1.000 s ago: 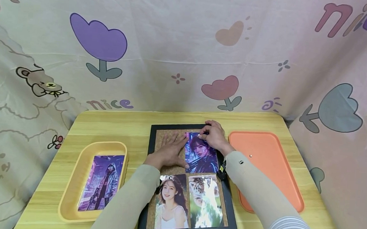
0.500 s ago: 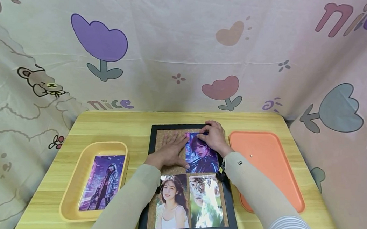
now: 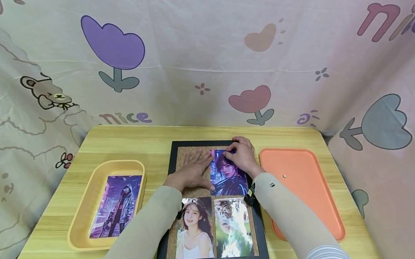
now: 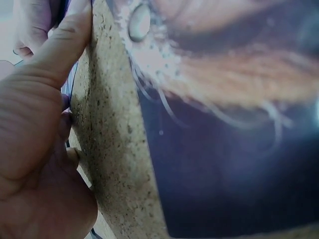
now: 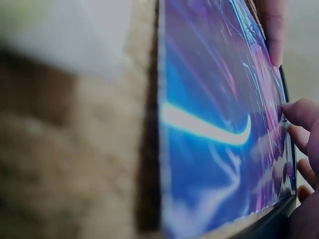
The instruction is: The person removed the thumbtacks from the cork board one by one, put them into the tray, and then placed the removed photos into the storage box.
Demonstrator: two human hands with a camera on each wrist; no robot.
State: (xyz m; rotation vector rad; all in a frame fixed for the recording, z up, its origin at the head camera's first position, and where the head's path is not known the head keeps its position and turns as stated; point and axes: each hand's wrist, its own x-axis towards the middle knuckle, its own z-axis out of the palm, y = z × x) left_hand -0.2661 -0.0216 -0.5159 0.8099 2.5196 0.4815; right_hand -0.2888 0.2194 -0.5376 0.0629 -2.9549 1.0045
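In the head view a black-framed cork board [image 3: 191, 192] lies on the table, bearing several photos. My left hand [image 3: 192, 172] rests on it with spread fingers, thumb and fingertips touching the left edge of the purple neon portrait photo [image 3: 230, 182]. At that photo's top edge my right hand [image 3: 242, 155] has curled fingers, with thumb and forefinger tips close together at a thumbtack hidden beneath them. In the right wrist view the right thumb [image 5: 301, 112] touches the photo's surface. Below lie a photo of a person in white [image 3: 195, 233], held by a silver thumbtack [image 4: 139, 22], and a tiger photo [image 3: 231, 230].
A yellow tray [image 3: 81, 205] with another purple photo [image 3: 117, 207] stands on the left. On the right lies an orange tray [image 3: 307, 183] with one small thumbtack [image 3: 284, 176] in it. A printed curtain [image 3: 183, 52] closes off the back of the table.
A small white spot by the right thumb a second ago is now covered by the fingers. Both hands otherwise stay in place, with only a slight shift of the view.
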